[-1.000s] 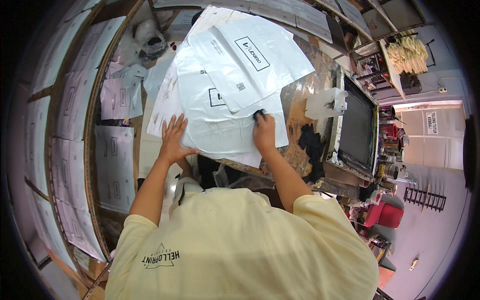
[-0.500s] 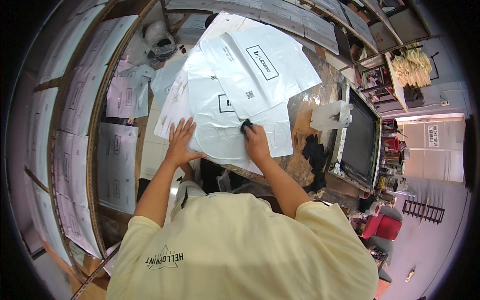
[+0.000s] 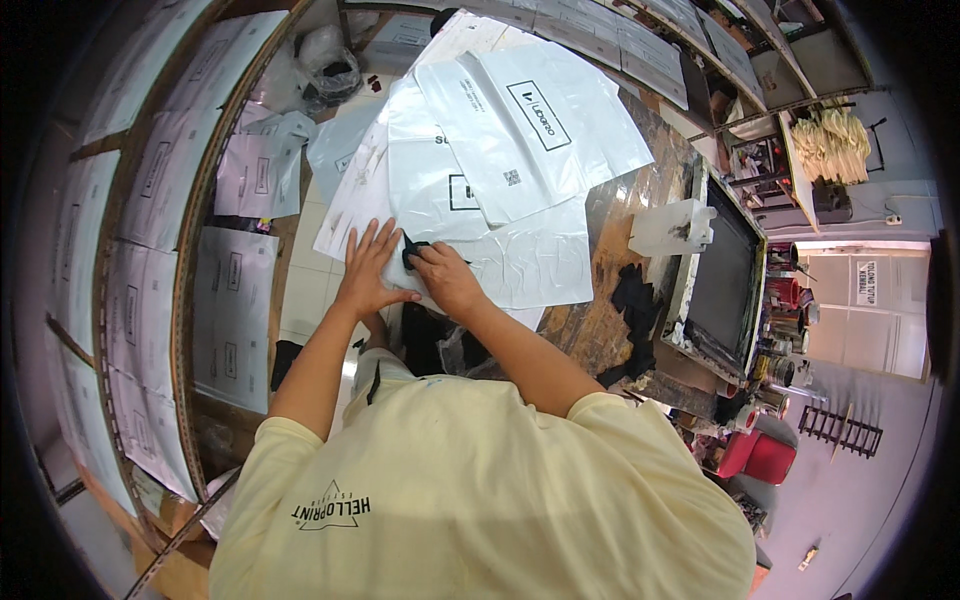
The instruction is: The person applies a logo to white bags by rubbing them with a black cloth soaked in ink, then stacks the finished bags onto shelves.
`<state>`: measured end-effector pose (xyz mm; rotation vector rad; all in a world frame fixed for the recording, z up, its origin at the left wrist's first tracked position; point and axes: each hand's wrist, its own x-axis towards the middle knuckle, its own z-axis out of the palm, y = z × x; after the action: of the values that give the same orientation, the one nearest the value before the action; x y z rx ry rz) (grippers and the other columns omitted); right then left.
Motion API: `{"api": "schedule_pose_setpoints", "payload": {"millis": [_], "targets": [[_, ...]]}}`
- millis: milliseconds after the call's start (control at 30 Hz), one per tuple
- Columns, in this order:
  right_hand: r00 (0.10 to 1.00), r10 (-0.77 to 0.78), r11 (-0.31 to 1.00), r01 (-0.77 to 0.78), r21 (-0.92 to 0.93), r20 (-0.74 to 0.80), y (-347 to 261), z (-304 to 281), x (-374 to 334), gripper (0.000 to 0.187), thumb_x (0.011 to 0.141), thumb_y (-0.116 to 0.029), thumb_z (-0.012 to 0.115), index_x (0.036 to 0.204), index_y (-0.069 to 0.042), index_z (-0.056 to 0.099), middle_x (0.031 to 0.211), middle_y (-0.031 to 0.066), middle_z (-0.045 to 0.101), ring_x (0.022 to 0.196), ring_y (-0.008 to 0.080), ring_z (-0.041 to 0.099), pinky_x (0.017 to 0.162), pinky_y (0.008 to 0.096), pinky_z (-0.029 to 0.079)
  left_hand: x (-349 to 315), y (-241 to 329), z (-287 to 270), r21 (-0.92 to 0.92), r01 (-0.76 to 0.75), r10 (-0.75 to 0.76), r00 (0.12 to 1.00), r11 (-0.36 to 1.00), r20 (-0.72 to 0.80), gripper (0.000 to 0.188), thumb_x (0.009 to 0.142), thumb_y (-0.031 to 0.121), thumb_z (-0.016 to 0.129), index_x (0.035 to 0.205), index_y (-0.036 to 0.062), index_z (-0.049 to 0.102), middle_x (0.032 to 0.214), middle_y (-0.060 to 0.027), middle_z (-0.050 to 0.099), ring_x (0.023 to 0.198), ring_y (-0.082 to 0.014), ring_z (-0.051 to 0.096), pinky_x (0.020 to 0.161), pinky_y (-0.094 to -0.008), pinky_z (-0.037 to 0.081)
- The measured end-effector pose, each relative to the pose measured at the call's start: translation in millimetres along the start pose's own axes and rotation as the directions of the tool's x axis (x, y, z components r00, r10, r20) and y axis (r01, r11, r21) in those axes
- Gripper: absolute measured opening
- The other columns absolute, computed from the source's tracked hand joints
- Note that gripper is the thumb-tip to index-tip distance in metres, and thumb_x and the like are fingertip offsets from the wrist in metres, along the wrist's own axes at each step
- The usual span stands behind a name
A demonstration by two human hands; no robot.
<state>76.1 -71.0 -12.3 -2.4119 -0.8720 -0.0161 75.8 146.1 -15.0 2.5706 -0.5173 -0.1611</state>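
Note:
Printed white plastic bags (image 3: 530, 255) lie overlapping on the work table, the top one (image 3: 540, 130) slanting across the far side. Near their left front corner my left hand (image 3: 370, 268) rests flat with its fingers spread. My right hand (image 3: 445, 275) is closed on a black cloth (image 3: 411, 250), pressed against the plastic just beside my left fingers. Wrinkles show in the lower bag to the right of my right hand. The cloth is partly hidden by my fingers.
Right of the bags, the worn wooden table (image 3: 600, 235) carries a translucent plastic container (image 3: 668, 228), black rags (image 3: 633, 310) and a framed screen (image 3: 722, 270). Racks of printed white sheets (image 3: 235, 320) stand at left. Paint cans (image 3: 783, 292) line the right side.
My right hand has slid left across the bag with the black cloth, ending close to my left hand. My left hand stays at the same corner, fingers spread.

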Motion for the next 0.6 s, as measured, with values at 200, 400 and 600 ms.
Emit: {"api": "schedule_pose_setpoints", "payload": {"millis": [200,400,600], "targets": [[0.923,0.231,0.966,-0.255,-0.037,-0.307,70.6,-46.6,-68.3,0.039,0.076,0.007,0.070,0.114,0.001,0.073,0.113,0.0192,0.068,0.105,0.0395,0.062,0.093,0.0463,0.052,-1.9,-3.6,2.4,-0.013,-0.030,0.030,0.999,0.999,0.013,0.133,0.058,0.073,0.084,0.160,0.0020,0.036,0.171,-0.0143,0.027,0.160,-0.0378,0.014,0.129,-0.0596,0.002],[0.990,-0.015,0.998,0.006,-0.062,-0.140,46.4,-30.4,-36.6,0.033,0.082,-0.006,0.064,0.114,-0.002,0.069,0.119,0.0163,0.066,0.113,0.0370,0.060,0.099,0.0457,0.050,1.5,-2.1,2.8,0.012,-0.002,0.002,1.000,1.000,0.031,0.133,0.057,0.076,0.082,0.160,0.0054,0.039,0.172,-0.0082,0.027,0.161,-0.0292,0.013,0.131,-0.0533,-0.002],[0.999,-0.040,0.999,0.040,-0.031,-0.027,9.8,-13.4,-30.3,0.033,0.083,-0.007,0.064,0.116,-0.002,0.069,0.119,0.0148,0.065,0.115,0.0358,0.058,0.099,0.0452,0.048,-0.9,-5.1,2.9,0.036,-0.006,0.005,1.000,0.999,0.028,0.136,0.056,0.079,0.081,0.161,0.0056,0.036,0.172,-0.0083,0.026,0.161,-0.0297,0.013,0.131,-0.0533,-0.002]]}}
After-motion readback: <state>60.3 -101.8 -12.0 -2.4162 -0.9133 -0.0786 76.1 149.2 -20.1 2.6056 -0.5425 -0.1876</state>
